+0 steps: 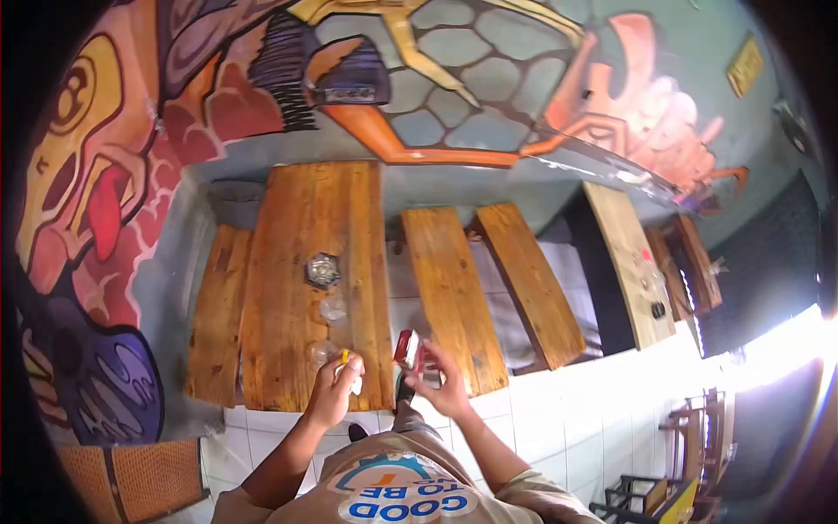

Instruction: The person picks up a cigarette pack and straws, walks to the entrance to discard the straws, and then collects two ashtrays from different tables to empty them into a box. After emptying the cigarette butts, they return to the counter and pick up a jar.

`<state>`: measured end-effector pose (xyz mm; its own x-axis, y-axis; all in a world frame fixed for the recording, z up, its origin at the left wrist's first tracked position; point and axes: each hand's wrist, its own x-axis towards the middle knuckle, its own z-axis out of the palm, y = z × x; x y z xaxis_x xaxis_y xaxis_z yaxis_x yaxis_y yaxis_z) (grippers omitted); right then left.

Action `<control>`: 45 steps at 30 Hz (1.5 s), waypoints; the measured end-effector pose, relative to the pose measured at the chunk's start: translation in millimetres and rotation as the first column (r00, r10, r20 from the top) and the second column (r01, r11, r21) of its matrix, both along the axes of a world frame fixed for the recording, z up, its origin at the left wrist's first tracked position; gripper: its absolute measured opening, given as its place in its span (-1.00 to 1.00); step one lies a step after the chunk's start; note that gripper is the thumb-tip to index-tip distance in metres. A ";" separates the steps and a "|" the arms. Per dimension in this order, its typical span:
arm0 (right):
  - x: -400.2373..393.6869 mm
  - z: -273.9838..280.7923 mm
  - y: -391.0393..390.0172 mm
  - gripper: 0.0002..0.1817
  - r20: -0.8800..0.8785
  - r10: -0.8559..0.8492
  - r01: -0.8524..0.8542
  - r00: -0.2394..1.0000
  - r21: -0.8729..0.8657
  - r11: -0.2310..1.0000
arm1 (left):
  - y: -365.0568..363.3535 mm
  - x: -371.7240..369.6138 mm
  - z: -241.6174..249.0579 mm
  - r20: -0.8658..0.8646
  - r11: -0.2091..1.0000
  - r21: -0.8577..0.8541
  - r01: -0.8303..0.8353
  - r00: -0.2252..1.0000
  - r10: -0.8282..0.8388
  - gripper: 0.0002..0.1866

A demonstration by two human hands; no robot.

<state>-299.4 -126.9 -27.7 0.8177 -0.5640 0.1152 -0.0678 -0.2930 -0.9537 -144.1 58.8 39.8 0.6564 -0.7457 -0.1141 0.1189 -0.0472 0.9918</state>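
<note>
My left hand (332, 389) is closed near the front edge of the wooden table (288, 218). A small yellow-tipped thing (346, 356) sticks up from its fingers, and something white shows below; I cannot make out their kind. To the right, past the table's edge, my right hand (443, 384) grips a small red and white box (407, 348) that looks like a cigarette pack. On the tabletop, a clear glass (321, 353) stands just beyond my left hand. Farther back are another clear glass (333, 307) and a dark-rimmed, many-sided dish (323, 271) resembling an ashtray.
Wooden benches flank the table: one at left (214, 332), two at right (449, 297) (532, 288). A second table (624, 253) with small items stands farther right. A painted wall (480, 79) rises behind. White floor tiles (559, 419) lie in front.
</note>
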 end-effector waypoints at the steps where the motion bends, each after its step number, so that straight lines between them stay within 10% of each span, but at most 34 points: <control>1: -19.4 -12.0 15.1 -0.16 0.054 -0.058 0.050 0.997 0.145 0.988 | -1.3 -5.8 3.6 -0.013 0.991 0.046 0.129 0.992 -0.129 -0.65; 13: -191.9 24.3 68.0 -0.18 0.206 -0.355 0.270 0.912 0.351 0.897 | -70.9 -142.5 -20.5 -0.078 0.821 0.118 0.559 0.829 -0.554 -0.81; 20: -339.8 28.2 58.7 -0.26 0.061 -0.507 0.476 0.860 0.264 0.839 | -131.0 -289.2 -42.7 -0.011 0.697 -0.035 0.717 0.697 -0.717 -0.21; 26: -457.6 37.9 61.4 -0.28 -0.071 -0.628 0.627 0.775 0.216 0.749 | -181.3 -414.2 -18.4 0.172 0.412 0.084 0.907 0.394 -0.903 -0.36; 36: -457.4 -7.4 -11.6 -0.02 0.021 -0.649 0.616 0.760 0.295 0.730 | -259.4 -454.6 -40.6 0.238 0.590 0.032 0.807 0.567 -0.789 -0.61; 45: -482.4 -2.4 -126.7 -0.26 0.182 -0.697 0.571 0.694 0.451 0.686 | -409.4 -455.6 -37.1 -0.013 0.516 -0.158 0.842 0.521 -0.854 -0.65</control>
